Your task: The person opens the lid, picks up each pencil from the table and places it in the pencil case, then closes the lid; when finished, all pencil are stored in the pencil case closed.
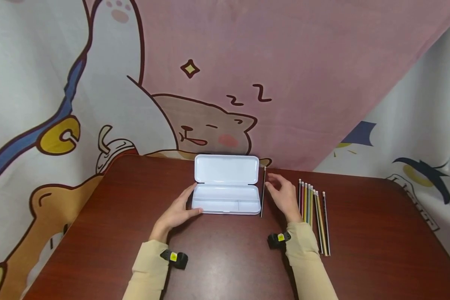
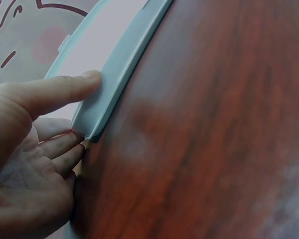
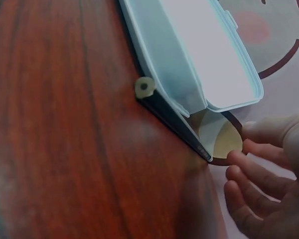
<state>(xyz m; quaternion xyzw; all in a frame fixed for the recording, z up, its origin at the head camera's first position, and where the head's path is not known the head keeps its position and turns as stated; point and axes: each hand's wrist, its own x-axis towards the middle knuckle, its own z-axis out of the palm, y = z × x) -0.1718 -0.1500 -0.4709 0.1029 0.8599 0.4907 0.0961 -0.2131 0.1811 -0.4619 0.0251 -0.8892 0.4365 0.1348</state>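
A white pencil case (image 1: 225,206) stands with its lid (image 1: 226,169) raised, its compartments bare. My left hand (image 1: 175,212) grips its left end, thumb on the front wall (image 2: 102,94) and the other fingers round the side. Along the right side of the case lies a dark pencil (image 1: 263,191); in the right wrist view, the blunt end of this pencil (image 3: 164,112) faces the camera. My right hand (image 1: 284,196) is just right of the pencil, its fingers loosely bent and apart from it, with nothing held.
Several pencils (image 1: 310,204) of different colours lie side by side on the brown table (image 1: 225,258), right of my right hand and partly behind its forearm. A printed cloth (image 1: 303,83) hangs behind the table's back edge.
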